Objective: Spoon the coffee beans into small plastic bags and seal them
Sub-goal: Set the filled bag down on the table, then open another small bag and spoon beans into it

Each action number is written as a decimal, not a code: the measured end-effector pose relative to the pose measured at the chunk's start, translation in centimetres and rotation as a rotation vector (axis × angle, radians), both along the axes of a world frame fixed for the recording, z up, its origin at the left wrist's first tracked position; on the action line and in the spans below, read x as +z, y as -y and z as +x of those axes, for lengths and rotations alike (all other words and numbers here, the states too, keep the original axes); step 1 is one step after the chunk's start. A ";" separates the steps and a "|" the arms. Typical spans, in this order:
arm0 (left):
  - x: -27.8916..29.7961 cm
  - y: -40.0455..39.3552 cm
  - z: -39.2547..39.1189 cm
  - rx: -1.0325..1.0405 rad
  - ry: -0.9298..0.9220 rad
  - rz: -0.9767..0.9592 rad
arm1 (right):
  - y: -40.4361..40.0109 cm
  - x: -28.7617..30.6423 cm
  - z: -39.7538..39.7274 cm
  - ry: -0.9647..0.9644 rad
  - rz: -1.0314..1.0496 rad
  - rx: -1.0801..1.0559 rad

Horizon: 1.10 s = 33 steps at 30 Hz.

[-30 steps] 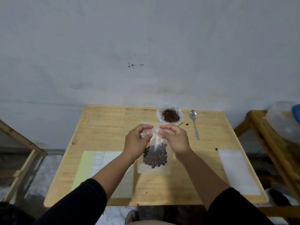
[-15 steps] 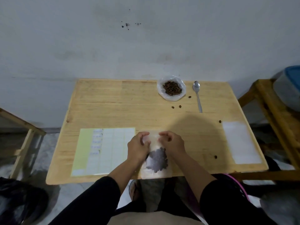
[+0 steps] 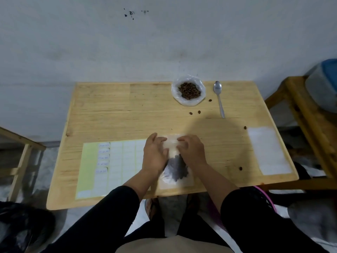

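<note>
The small plastic bag (image 3: 176, 168) with coffee beans lies flat near the front edge of the table (image 3: 113, 114). The left hand (image 3: 154, 153) and right hand (image 3: 191, 152) each have a closed grip, pinching its top strip.

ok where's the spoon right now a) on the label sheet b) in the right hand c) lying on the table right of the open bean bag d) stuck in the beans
c: the spoon lies flat on the table, untouched, just right of the open bean bag, while the left hand and right hand are both on the small filled bag.
</note>
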<state>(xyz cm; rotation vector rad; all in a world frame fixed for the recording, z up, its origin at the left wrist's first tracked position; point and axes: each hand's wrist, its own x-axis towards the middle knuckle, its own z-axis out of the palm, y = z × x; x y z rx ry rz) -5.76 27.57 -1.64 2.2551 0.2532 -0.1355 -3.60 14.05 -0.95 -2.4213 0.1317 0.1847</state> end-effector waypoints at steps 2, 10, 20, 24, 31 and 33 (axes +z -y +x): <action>-0.2 0.1 0.3 -0.042 0.018 0.053 | 0.1 -0.2 0.0 0.037 -0.062 0.032; 1.4 3.9 2.1 -0.247 0.329 0.364 | 4.0 0.2 -0.1 0.242 -0.364 0.252; 2.7 15.1 3.4 -0.441 0.462 0.402 | 15.8 2.3 -0.4 0.293 -0.567 0.208; 2.1 19.9 3.7 -0.500 0.500 0.386 | 20.7 1.7 -1.1 0.307 -0.610 0.135; -1.6 26.4 4.2 -0.584 0.186 0.432 | 27.5 -1.5 -1.8 0.196 -0.613 0.038; -2.2 27.5 4.4 -0.580 0.149 0.474 | 28.5 -2.5 -2.0 0.185 -0.629 0.045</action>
